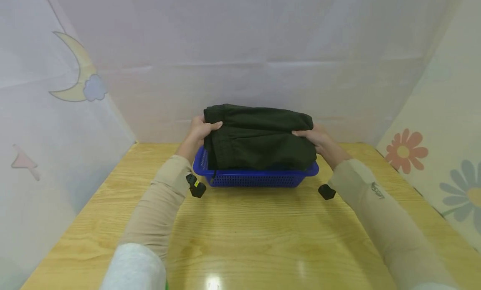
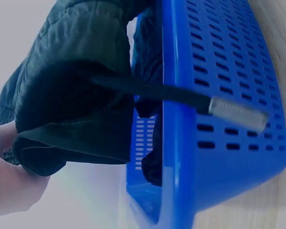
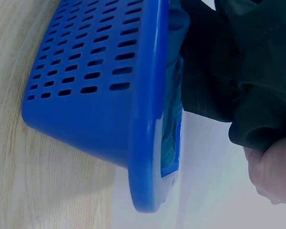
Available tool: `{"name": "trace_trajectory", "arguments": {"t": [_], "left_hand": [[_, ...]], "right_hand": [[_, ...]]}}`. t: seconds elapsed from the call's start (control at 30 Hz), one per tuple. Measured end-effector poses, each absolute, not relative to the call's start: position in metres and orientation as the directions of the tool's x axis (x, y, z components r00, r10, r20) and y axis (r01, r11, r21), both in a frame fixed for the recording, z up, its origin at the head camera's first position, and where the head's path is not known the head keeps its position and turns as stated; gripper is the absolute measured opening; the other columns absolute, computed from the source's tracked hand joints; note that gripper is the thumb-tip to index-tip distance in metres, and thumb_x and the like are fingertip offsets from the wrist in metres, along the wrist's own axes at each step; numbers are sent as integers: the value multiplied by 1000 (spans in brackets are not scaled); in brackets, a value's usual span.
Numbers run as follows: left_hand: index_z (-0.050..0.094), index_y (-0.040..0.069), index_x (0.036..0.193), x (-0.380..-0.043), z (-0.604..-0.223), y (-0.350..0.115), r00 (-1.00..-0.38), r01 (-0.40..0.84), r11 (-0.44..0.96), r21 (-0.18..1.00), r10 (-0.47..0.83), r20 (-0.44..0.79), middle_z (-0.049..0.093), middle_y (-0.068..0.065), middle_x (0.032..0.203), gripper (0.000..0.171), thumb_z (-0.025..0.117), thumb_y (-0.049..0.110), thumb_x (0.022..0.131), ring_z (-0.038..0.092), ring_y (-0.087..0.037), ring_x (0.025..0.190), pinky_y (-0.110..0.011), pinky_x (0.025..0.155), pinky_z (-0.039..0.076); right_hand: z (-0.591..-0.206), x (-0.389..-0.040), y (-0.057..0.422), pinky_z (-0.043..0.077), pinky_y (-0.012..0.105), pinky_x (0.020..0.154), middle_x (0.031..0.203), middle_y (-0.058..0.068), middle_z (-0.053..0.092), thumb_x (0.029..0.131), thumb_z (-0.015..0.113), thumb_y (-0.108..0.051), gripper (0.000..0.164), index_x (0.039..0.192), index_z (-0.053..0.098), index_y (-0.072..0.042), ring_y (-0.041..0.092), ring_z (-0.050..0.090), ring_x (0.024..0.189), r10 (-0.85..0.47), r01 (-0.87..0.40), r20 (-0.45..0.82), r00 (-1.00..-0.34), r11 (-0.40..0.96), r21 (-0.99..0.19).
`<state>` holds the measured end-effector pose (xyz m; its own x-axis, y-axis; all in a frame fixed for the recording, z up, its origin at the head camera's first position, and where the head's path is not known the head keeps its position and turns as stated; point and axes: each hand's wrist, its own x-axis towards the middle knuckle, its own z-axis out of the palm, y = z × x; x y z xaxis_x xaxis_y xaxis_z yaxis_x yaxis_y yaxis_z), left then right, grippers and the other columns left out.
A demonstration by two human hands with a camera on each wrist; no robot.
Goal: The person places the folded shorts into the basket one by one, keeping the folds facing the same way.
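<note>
A folded pair of dark green pants, with a gathered elastic waistband, is held over a blue plastic basket. My left hand grips the waistband end, thumb on top. At the opposite end my right hand pinches the folded cloth, its other fingers hidden underneath. From the waistband a dark drawstring with a metal tip hangs across the basket's rim in the left wrist view. Below the pants, teal-looking cloth lies inside the basket in the right wrist view.
The basket stands toward the back of a wooden table, close to a pale curtain-like wall. Printed side panels with a moon and flowers flank the table. Black wrist devices hang under both forearms.
</note>
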<state>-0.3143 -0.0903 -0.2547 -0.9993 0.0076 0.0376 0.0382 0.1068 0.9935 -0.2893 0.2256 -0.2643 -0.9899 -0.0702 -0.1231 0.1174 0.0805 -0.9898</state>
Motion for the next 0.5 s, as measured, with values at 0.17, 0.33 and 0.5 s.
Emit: {"name": "trace_trajectory", "arguments": {"t": [0.17,0.33,0.5], "left_hand": [[55,-4,114,-318,-250,-87,-985,147,201,968,-60,162,56,-18,112,36,66,6,81,51,-26,100,-33,85,43],[56,-5,112,-320,-247,-86,-954,235,256,938,-124,273,58,-18,109,36,68,4,78,52,-27,102,-31,85,43],[57,-4,111,-321,-247,-88,-919,294,344,892,-155,362,59,-17,109,36,68,7,78,52,-27,104,-30,88,41]], "right_hand": [[-264,-293,222,48,23,66,133,15,30,85,60,-6,69,139,19,1,12,52,82,-40,97,-99,-994,58,-994],[-263,-298,215,49,24,66,127,14,37,84,62,-6,63,136,27,3,13,52,84,13,28,-27,-1000,94,-995],[-264,-303,209,49,23,63,116,12,42,83,62,-5,55,129,34,6,13,53,79,76,-17,27,-997,134,-991]]}}
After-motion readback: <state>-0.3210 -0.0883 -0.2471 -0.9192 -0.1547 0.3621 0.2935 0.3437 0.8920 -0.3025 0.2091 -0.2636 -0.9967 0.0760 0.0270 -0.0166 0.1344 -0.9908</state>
